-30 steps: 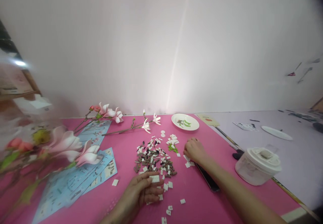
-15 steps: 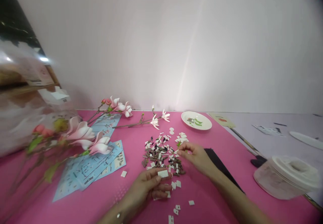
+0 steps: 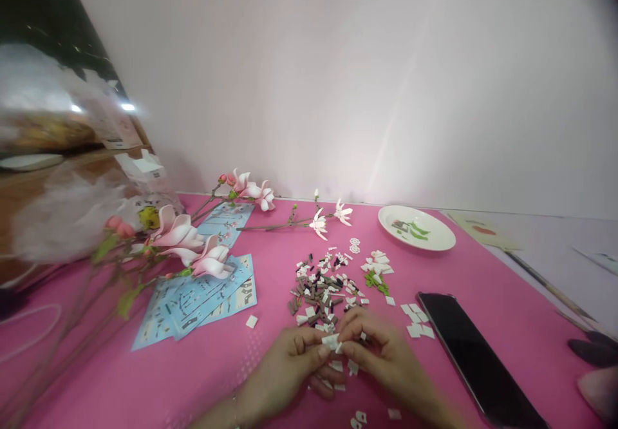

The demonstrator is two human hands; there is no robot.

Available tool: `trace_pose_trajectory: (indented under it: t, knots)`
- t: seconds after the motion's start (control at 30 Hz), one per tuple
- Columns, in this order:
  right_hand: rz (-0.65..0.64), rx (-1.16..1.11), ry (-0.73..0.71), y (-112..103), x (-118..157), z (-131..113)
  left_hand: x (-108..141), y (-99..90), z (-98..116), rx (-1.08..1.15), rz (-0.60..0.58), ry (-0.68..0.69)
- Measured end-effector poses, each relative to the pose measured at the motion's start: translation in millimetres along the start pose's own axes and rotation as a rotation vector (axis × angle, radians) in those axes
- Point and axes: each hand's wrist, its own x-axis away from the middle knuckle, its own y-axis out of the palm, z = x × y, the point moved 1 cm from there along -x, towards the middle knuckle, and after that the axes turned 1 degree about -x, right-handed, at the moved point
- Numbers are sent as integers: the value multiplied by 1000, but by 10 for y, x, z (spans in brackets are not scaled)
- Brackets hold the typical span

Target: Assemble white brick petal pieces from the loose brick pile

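My left hand [image 3: 294, 368] is closed on a white building-block piece [image 3: 330, 341], pinched between thumb and finger. From the other side my right hand [image 3: 379, 346] pinches a small white block piece [image 3: 338, 348] against it; the fingertips partly hide where the two meet. Just beyond both hands lies a loose pile of brown, white and black building-block pieces [image 3: 318, 290]. Several white pieces lie under and around the hands. Small groups of white plates [image 3: 416, 316], white petal-like pieces [image 3: 377, 263] and green pieces [image 3: 376, 281] sit to the right of the pile.
Blue instruction sheets [image 3: 203, 310] lie at left beneath block-built pink magnolia branches [image 3: 210, 258]. A branch with white flowers [image 3: 318, 223] lies at the back. A white plate [image 3: 441, 236] holds green pieces. A black phone [image 3: 476, 358] lies at right.
My right hand has come from the far right side of the pile to my left hand, bringing a small white piece against the held one. The view has turned to the left.
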Motion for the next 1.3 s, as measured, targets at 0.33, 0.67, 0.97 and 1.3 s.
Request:
trace_pose_trajectory:
  t: [0.33,0.67,0.97,1.3]
  knots:
    - [82,164,-200,73,60,6,23,1,-48,-95,18,37]
    - [108,195,-253,90,72,-18,37,-4,-66,-77,1,65]
    - [85,92,-100,88,63,-13,44,11,-45,-98,42,60]
    - [108,159,-190,104,76,-72,89,20,-16,-278,72,216]
